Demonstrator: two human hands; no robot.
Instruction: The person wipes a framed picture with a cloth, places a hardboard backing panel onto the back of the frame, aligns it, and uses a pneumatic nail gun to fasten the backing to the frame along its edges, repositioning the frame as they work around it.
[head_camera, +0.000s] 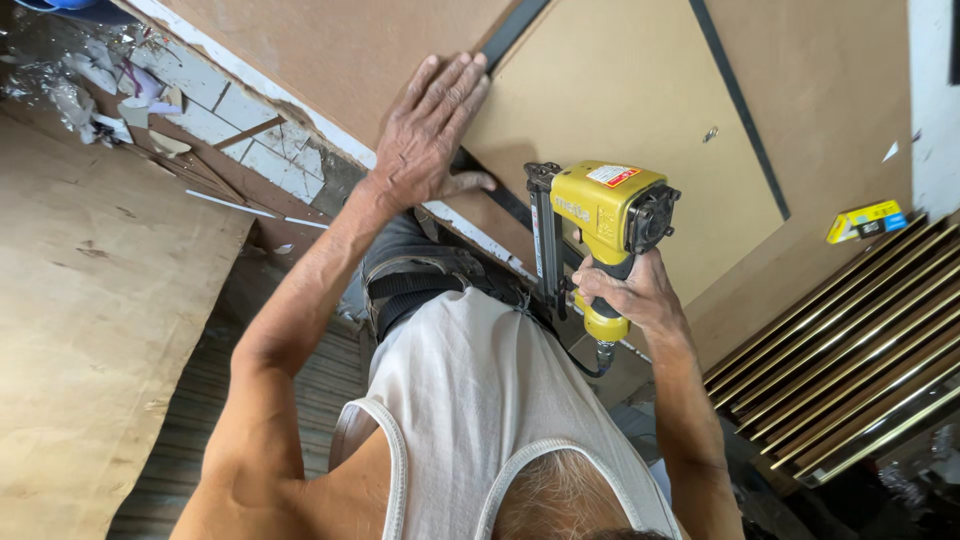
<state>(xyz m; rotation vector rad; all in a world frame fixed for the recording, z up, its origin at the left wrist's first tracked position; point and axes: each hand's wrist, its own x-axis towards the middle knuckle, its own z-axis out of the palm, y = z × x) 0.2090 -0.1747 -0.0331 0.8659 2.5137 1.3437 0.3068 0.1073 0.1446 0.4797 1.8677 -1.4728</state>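
My left hand lies flat, fingers spread, on a brown fibreboard panel, with its fingertips on a dark strip that runs along the edge of a lighter tan panel. My right hand grips the handle of a yellow pneumatic nail gun. The gun's black nose and magazine rest against the dark strip just below my left thumb. An air hose fitting hangs from the bottom of the handle.
A second dark strip crosses the tan panel. Several gold-edged dark mouldings lie stacked at the right, with a small yellow box above them. A large brown board leans at the left. Debris litters the tiled floor.
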